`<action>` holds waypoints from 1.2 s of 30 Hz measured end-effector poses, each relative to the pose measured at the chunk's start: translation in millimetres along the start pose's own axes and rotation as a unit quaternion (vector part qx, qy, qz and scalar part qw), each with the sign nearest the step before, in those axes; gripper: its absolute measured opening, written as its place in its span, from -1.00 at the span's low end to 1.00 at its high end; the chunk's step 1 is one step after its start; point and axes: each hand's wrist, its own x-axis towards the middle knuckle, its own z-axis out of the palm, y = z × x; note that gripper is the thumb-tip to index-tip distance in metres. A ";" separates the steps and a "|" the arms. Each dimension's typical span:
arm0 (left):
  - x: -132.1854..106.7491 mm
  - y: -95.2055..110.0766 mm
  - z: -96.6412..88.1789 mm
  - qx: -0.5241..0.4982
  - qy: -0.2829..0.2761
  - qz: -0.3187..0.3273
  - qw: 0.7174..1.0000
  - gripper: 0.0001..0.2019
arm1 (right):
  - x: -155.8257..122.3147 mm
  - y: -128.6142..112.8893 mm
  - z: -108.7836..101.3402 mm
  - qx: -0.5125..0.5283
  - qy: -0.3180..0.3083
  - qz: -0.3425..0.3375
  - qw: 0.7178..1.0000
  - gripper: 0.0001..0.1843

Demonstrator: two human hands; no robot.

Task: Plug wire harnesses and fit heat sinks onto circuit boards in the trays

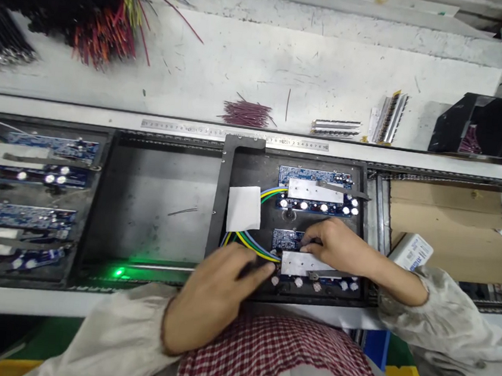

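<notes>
My right hand (339, 245) bends over the lower blue circuit board (286, 238), fingertips pinched together at its upper part; whatever is between them is too small or hidden. A silver metal bar (297, 263) lies along this board, just below those fingers. My left hand (218, 286) is at the board's left end, a finger stretched toward the yellow, green and blue wires (254, 247) where they meet it. Its fingers are apart and I see nothing held. Above, a second circuit board (315, 175) with its own metal bar sits in the same black tray (257, 168).
A white paper square (244, 208) covers part of the wires. Another tray on the left carries boards (53, 143). Behind lie a steel ruler (168, 126), purple wire pieces (246, 113) and a black bin (450, 122). A white box (412, 251) stands by my right forearm.
</notes>
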 end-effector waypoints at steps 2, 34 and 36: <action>-8.9 -6.1 -4.1 0.023 0.054 -0.096 0.994 -0.51 | 0.2 -1.0 -1.4 -0.038 -0.014 -0.024 0.999 -0.77; -112.3 -109.7 -56.8 0.282 0.035 -0.437 0.853 -0.30 | 22.2 -17.0 89.7 0.245 -0.007 0.012 0.970 -0.38; -116.2 -112.3 -59.6 0.289 0.038 -0.441 0.849 -0.30 | 28.9 -20.2 94.1 0.253 -0.014 0.006 0.967 -0.38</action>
